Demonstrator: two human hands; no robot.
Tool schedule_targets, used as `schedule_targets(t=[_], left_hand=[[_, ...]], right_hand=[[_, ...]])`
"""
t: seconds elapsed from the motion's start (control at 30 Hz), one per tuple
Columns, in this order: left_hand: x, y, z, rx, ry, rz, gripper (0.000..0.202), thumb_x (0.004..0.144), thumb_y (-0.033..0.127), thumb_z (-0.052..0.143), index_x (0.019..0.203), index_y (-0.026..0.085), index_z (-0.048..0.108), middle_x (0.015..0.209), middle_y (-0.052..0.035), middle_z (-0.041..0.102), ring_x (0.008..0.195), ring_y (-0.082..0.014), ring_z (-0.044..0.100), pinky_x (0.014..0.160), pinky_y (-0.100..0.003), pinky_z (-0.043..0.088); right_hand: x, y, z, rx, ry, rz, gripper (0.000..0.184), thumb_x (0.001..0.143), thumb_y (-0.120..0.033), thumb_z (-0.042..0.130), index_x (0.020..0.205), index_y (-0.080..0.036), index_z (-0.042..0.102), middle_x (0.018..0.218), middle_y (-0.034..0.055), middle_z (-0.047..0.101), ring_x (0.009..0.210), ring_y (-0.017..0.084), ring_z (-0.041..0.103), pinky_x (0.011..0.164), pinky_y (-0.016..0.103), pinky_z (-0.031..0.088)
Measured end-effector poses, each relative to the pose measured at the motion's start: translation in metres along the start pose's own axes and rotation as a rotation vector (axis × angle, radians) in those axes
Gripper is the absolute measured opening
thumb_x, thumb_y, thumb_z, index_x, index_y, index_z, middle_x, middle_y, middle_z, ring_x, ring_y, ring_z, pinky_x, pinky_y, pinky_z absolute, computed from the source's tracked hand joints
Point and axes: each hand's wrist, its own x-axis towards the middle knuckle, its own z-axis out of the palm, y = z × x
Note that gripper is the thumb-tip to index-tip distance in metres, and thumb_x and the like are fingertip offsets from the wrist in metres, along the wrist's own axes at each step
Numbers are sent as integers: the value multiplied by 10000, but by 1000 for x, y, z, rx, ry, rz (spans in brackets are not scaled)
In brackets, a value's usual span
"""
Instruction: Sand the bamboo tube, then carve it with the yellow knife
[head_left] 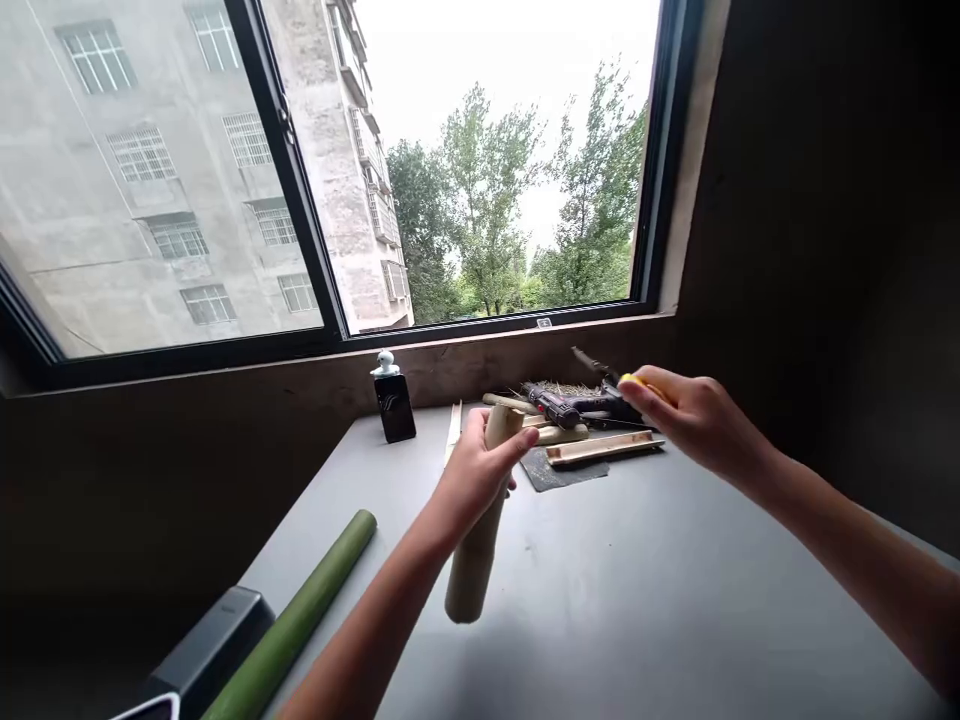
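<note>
My left hand [480,470] is wrapped around a pale bamboo tube [476,560], thumb near its upper end. The tube is tilted, held over the grey table [600,610], with its closed-looking lower end toward me. To the right and farther off, my right hand [679,410] grips a yellow-handled tool [631,380] with a narrow dark blade pointing up and left. Its tip is apart from the tube. The fingers under the handle are partly hidden.
Behind my hands lie a dark power tool [555,405], split bamboo strips [600,449] and a dark mat [566,475]. A black box with a small white figure [394,405] stands back left. A green bamboo pole [307,610] and a dark grey case [217,640] are front left.
</note>
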Motion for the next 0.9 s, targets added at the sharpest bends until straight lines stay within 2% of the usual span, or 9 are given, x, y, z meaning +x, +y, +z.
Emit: schedule_targets(t=[0.07, 0.13, 0.2, 0.27, 0.33, 0.4, 0.67, 0.83, 0.9], left_hand=[[-2, 4, -4, 16, 3, 0, 502, 834, 564, 681, 1070, 199, 428, 797, 17, 545, 522, -115, 556, 446, -224, 482], [-3, 7, -4, 28, -6, 1, 490, 838, 560, 681, 1061, 200, 434, 798, 17, 549, 532, -117, 563, 451, -223, 484], [-5, 7, -2, 40, -12, -1, 484, 833, 555, 690, 1051, 201, 444, 793, 18, 550, 538, -117, 563, 456, -223, 487], [-6, 6, 1, 52, -16, -11, 484, 831, 562, 689, 1044, 200, 448, 768, 23, 544, 527, -118, 556, 448, -224, 482], [-7, 4, 4, 62, -17, -25, 483, 833, 562, 686, 1046, 200, 448, 752, 25, 539, 517, -121, 551, 437, -226, 475], [-7, 3, 6, 66, -22, -38, 474, 838, 551, 686, 1057, 203, 451, 766, 22, 543, 515, -121, 551, 433, -227, 472], [-7, 5, 6, 49, -46, -30, 432, 847, 512, 691, 1058, 209, 466, 786, 23, 539, 541, -119, 557, 446, -221, 476], [-10, 11, -3, 23, -39, -3, 418, 854, 514, 679, 1030, 206, 457, 792, 25, 537, 522, -107, 547, 432, -213, 471], [-10, 15, -8, 15, -21, 11, 414, 861, 518, 668, 1015, 206, 444, 788, 28, 529, 520, -104, 547, 432, -210, 471]], right_hand=[[2, -30, 3, 64, -35, -28, 486, 893, -657, 470, 750, -200, 546, 531, -40, 436, 468, 84, 380, 463, 226, 290], [7, -55, 8, 248, -84, -21, 429, 843, -631, 578, 863, -203, 592, 578, -48, 467, 493, 81, 392, 468, 212, 299], [12, -70, 18, 393, -97, -37, 405, 815, -574, 648, 994, -215, 596, 613, -59, 483, 508, 80, 402, 469, 200, 305], [18, -76, 31, 457, -135, -78, 317, 829, -484, 657, 978, -212, 590, 631, -62, 484, 533, 79, 412, 487, 193, 316], [22, -74, 43, 465, -155, -99, 221, 858, -409, 620, 855, -194, 567, 629, -59, 466, 548, 76, 401, 504, 193, 313], [24, -69, 51, 460, -138, -88, 251, 875, -386, 582, 747, -183, 509, 615, -57, 436, 543, 73, 371, 500, 199, 294], [21, -66, 51, 425, -99, -49, 347, 895, -458, 524, 691, -191, 437, 591, -57, 383, 530, 75, 340, 497, 215, 283], [36, -28, 44, 279, 70, 54, 312, 889, -474, 539, 759, -192, 518, 592, -36, 429, 544, 99, 361, 526, 245, 287], [42, -11, 37, 227, 71, 88, 292, 864, -459, 575, 757, -188, 551, 589, -25, 448, 545, 107, 378, 526, 250, 288]])
